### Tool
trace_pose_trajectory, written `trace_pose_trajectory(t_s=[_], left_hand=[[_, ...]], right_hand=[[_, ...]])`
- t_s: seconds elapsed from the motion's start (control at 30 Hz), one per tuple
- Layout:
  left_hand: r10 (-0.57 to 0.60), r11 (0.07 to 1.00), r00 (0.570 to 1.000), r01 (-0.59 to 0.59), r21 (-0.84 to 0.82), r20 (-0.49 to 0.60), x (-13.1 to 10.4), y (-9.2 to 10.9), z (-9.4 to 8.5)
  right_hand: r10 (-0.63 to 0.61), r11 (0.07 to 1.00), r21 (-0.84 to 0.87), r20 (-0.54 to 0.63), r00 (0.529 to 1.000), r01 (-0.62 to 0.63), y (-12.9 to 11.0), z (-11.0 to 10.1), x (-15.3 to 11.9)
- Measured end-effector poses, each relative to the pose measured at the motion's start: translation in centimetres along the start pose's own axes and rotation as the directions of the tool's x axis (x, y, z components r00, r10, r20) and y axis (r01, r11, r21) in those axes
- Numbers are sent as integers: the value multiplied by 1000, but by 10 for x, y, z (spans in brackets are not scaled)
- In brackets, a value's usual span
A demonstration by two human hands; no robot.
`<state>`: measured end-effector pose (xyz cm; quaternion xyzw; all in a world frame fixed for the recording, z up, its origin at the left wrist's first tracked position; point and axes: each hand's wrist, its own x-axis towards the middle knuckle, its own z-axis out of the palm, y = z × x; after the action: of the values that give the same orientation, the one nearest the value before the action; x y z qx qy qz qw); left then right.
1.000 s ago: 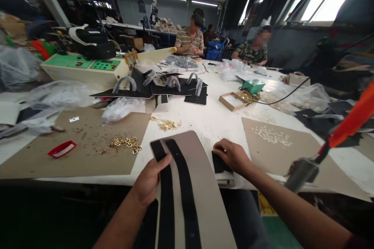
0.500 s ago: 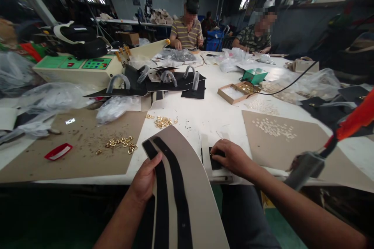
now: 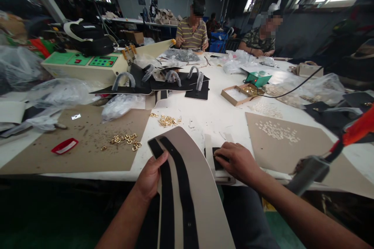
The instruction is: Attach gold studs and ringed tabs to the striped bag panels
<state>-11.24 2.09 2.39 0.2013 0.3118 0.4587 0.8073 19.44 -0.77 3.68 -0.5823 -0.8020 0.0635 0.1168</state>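
My left hand (image 3: 150, 175) grips the edge of a large beige panel (image 3: 201, 186) with two black strips, its thumb pressed on the left strip. The panel hangs over the table's front edge towards me. To its right, the closed fingers of my right hand (image 3: 238, 161) rest on a small black piece (image 3: 216, 163) at the table's front edge. A bit of gold metal shows at the fingertips, too small to make out. Beyond the panel's top lies a pile of gold metal rings (image 3: 167, 121).
Brown sheets (image 3: 96, 159) carry more gold rings at the left and small clear rings (image 3: 276, 131) at the right. A red dish (image 3: 64, 146), an open box (image 3: 233, 95), a green device (image 3: 258, 78) and an orange-wrapped tool (image 3: 359, 128) surround the work. Two people sit across.
The view has shifted slightly, so the scene appears a little further right. Both hands keep their places on the panel and the small black piece.
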Motion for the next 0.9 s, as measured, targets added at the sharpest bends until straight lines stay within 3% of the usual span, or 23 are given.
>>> trace_pose_trajectory(t_s=[0.43, 0.53, 0.73, 0.9], left_hand=[[17, 1000, 1000, -17, 22, 12, 0, -3, -2], [8, 1000, 1000, -8, 17, 8, 0, -3, -3], [10, 999, 1000, -11, 49, 6, 0, -2, -1], [-4, 999, 1000, 4, 38, 14, -1, -3, 0]], right_hand=[[-103, 989, -118, -154, 983, 86, 0, 17, -5], [-96, 987, -139, -120, 988, 79, -2, 11, -1], [-122, 962, -236, 61, 991, 134, -6, -4, 9], [-101, 976, -199, -31, 994, 93, -1, 4, -1]])
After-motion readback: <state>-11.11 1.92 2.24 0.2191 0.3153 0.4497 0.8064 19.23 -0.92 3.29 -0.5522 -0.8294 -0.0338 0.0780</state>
